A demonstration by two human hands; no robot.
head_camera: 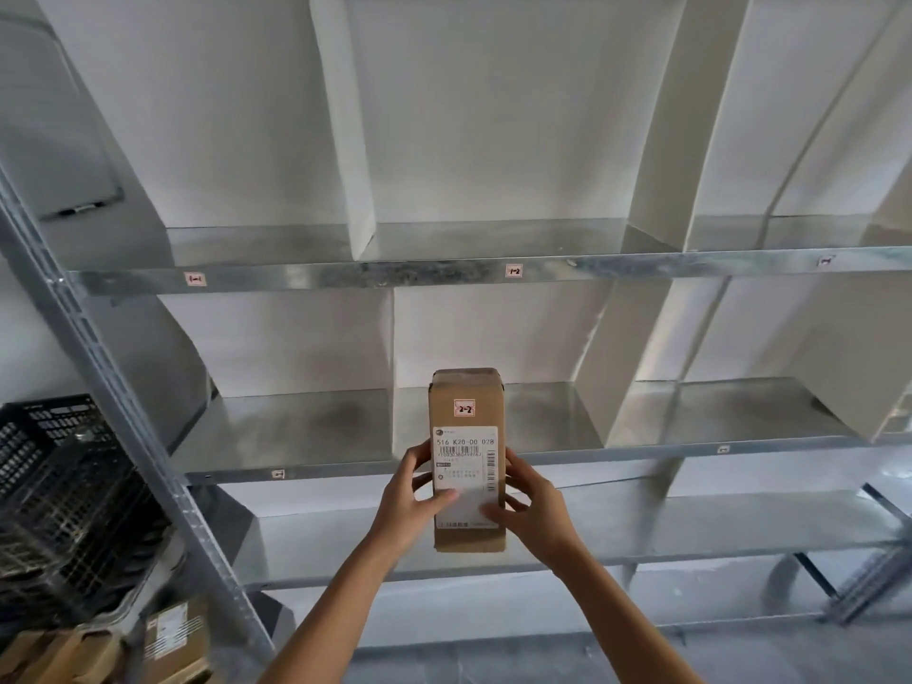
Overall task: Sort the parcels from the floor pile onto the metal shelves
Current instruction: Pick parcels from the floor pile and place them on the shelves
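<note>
I see the parcel [466, 392] upright before the shelf [306, 436]; my left hand [414, 501] grips its left edge, my right hand [530, 506] its right edge, label [466, 466] facing me.

You face a white wall [493, 116], evenly lit, above your left hand [409, 503]. A black mesh crate [59, 486] sits well left of that hand. A marker [81, 208] lies far up-left. Grey floor [789, 659] lies below.

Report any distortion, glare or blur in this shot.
Head view: wide-angle lens bows the white dividers and metal upright; light soft and even, dull sheen on the shelf; label on the parcel: large print sharp, small print unreadable.
</note>
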